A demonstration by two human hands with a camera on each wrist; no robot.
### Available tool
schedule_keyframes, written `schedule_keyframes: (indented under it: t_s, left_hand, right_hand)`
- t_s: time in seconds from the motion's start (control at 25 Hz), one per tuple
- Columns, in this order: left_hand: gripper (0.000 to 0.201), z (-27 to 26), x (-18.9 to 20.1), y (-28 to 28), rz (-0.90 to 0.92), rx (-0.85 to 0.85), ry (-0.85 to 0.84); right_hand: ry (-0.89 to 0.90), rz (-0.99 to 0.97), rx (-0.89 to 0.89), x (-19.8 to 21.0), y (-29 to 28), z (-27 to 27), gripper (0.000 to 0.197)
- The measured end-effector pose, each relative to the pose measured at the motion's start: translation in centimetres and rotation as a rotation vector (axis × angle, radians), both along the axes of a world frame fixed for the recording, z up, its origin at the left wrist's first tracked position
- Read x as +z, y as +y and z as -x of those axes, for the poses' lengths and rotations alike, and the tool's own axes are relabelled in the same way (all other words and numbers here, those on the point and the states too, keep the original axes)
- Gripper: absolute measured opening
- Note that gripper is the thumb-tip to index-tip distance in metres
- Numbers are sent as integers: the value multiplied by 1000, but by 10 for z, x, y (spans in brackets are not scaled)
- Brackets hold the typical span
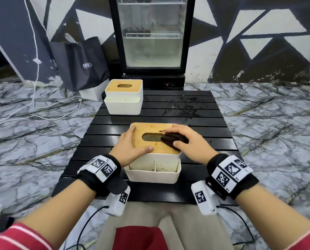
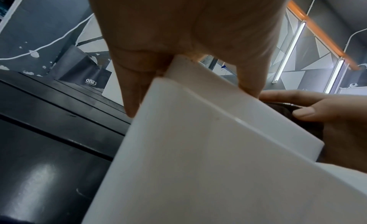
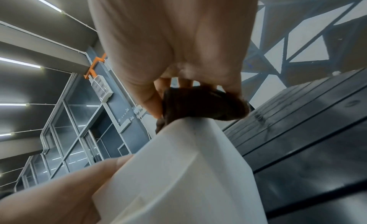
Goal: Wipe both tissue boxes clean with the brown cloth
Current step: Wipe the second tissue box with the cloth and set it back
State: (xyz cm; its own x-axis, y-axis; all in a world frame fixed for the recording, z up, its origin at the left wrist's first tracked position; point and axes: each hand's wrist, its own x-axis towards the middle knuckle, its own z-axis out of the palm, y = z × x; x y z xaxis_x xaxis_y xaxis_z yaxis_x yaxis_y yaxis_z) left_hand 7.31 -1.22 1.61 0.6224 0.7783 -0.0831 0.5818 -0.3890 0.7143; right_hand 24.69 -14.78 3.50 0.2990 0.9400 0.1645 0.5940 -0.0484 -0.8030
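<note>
The near tissue box point(image 1: 151, 171), white with a bamboo lid point(image 1: 150, 129) and a slot, stands mid-table with a dirty front tray. My left hand point(image 1: 132, 142) grips its left side, fingers over the edge and thumb on the lid; the left wrist view shows those fingers point(image 2: 129, 94) down the white wall point(image 2: 198, 149). My right hand point(image 1: 184, 139) pinches the bunched brown cloth point(image 1: 171, 139) on the lid's right half, beside the slot. The right wrist view shows the cloth point(image 3: 204, 103) pressed on the box's top edge point(image 3: 178, 164). A second tissue box point(image 1: 123, 97) stands at the table's far left.
The low black slatted table point(image 1: 186, 112) has wet smears at its far right. Behind it stands a glass-door fridge point(image 1: 152, 33). A black paper bag point(image 1: 80, 64) and white cables point(image 1: 33, 105) lie on the marble floor to the left.
</note>
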Motion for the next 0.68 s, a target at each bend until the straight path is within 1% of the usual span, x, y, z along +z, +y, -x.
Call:
schedule_keyframes:
  t_s: [0.12,0.2,0.28,0.36,0.48,0.68]
  left_hand:
    - [102,-1,-3,2,4,0,-7]
    - [109,-1,-5,2,9,-3,-13]
    - [113,0,-5,2,13,-3,-20]
    - [109,1,-7,3,17,-8,-34]
    - [104,2,-8,3,18,-16,-34]
    - [104,1,-7,2,34,-19,-58]
  right_hand:
    - [8,25,-19,-10,1,6,41]
    - [27,-18,-35,-20,-1,12,42]
    - [83,-71,-52,-26,-4,18,44]
    - [116,-93,-68,-29,-3,19,45]
    - [116,-76,-89,-27,8,14,43]
    - [119,-48,-120,-22,24,2,40]
